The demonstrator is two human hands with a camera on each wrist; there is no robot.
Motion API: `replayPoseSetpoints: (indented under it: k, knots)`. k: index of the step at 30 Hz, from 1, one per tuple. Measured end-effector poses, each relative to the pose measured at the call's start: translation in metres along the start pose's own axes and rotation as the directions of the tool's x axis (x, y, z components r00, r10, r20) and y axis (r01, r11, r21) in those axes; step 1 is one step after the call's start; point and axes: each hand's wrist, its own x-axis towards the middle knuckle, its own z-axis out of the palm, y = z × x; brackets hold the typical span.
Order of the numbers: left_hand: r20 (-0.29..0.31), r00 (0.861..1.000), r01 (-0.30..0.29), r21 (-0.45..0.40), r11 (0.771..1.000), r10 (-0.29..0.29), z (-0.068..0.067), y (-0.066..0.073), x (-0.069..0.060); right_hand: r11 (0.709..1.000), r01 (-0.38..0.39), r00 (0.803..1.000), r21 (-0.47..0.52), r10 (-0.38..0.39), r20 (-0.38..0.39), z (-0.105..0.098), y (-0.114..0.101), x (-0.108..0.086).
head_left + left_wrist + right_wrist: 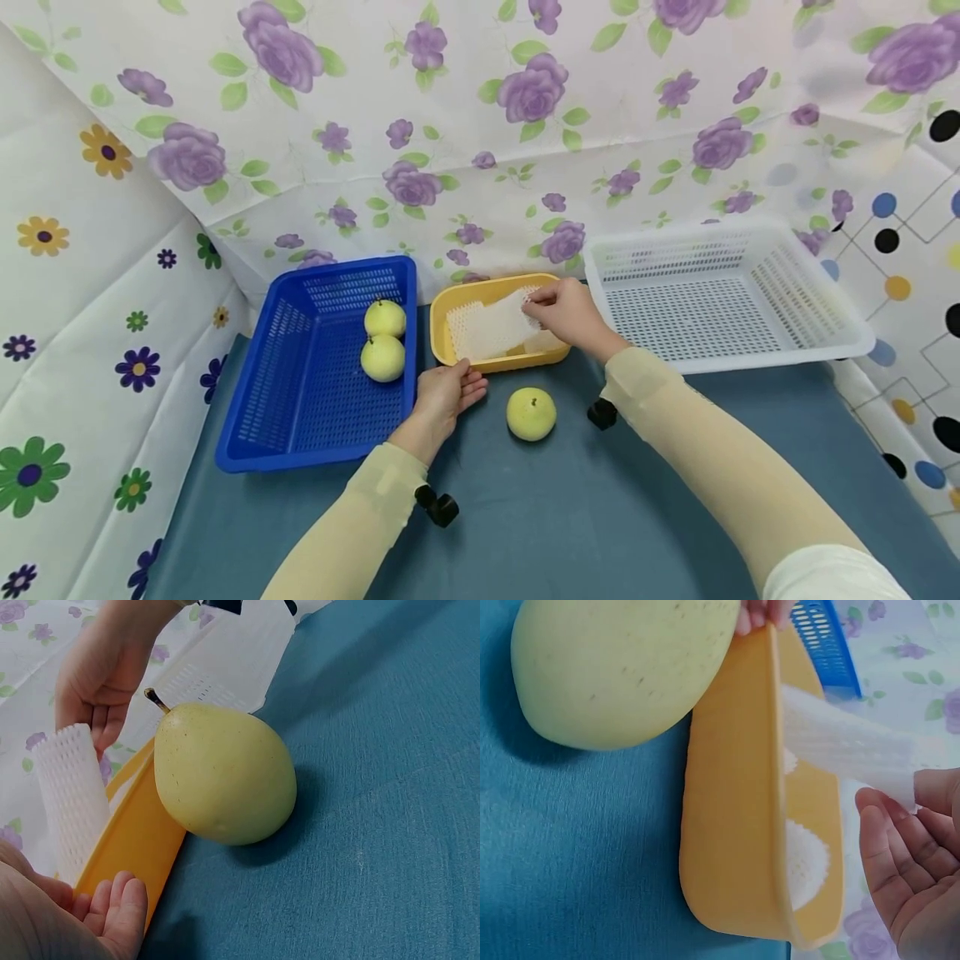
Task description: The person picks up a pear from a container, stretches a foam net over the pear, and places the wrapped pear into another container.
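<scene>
My right hand (564, 312) pinches the end of a white foam net sleeve (855, 746) between thumb and fingers. That sleeve slants up out of a yellow basket (491, 292), above more white foam sleeves (472, 329) lying inside. At the near left rim of the basket, my left hand (442, 396) holds the edge, thumb at the rim and fingers along the outer wall (116, 900). A yellow-green pear (532, 414) stands stem up on the table just in front of the basket, apart from both hands.
To the left, a blue basket (315, 457) contains two pears (383, 358) along its right side. A white perforated basket (765, 364) stands at the back right. Teal cloth (570, 517) covers the table, with flowered sheeting (465, 108) hanging behind.
</scene>
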Motion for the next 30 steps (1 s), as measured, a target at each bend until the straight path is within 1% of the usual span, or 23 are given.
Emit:
replayPoseSetpoints:
  k: [4,10,14,17,20,21,23,26,28,29,30]
  knots:
    - [-0.005,1.0,-0.003,0.007,1.0,0.003,-0.001,0.0,0.0,0.995,-0.014,1.0,0.094,0.016,-0.025,-0.005,-0.001,-0.004]
    - [-0.013,1.0,-0.014,0.015,1.0,0.014,-0.001,0.0,-0.001,0.985,-0.025,0.997,0.173,0.038,-0.068,-0.015,-0.008,-0.013]
    - [-0.004,1.0,-0.01,0.029,1.0,0.01,0.0,0.0,-0.003,0.981,-0.032,0.995,0.191,0.049,-0.083,-0.023,-0.016,-0.021]
    - [0.017,1.0,0.004,0.044,0.999,-0.005,0.0,0.001,-0.007,0.981,-0.041,0.994,0.19,0.058,-0.087,-0.027,-0.02,-0.025]
    - [0.046,0.999,-0.006,0.077,0.997,0.003,-0.001,0.003,-0.013,0.98,-0.029,0.994,0.198,0.049,-0.095,-0.03,-0.021,-0.029]
    - [0.057,0.998,-0.017,0.087,0.996,0.012,0.0,0.004,-0.016,0.979,-0.02,0.994,0.203,0.041,-0.103,-0.031,-0.021,-0.031]
    - [0.082,0.995,-0.064,0.113,0.992,0.055,0.001,0.006,-0.022,0.981,0.001,0.993,0.191,0.021,-0.113,-0.033,-0.021,-0.035]
    - [0.108,0.984,-0.158,0.138,0.978,0.143,0.004,0.012,-0.032,0.986,0.033,0.99,0.164,-0.01,-0.138,-0.036,-0.02,-0.042]
    - [0.122,0.967,-0.241,0.164,0.957,0.223,0.007,0.016,-0.039,0.989,0.052,0.986,0.141,-0.029,-0.161,-0.037,-0.02,-0.047]
    - [0.126,0.957,-0.281,0.175,0.944,0.261,0.009,0.019,-0.043,0.989,0.063,0.984,0.131,-0.039,-0.175,-0.037,-0.02,-0.049]
    - [0.129,0.944,-0.325,0.19,0.926,0.305,0.011,0.022,-0.047,0.99,0.076,0.98,0.12,-0.052,-0.19,-0.037,-0.021,-0.052]
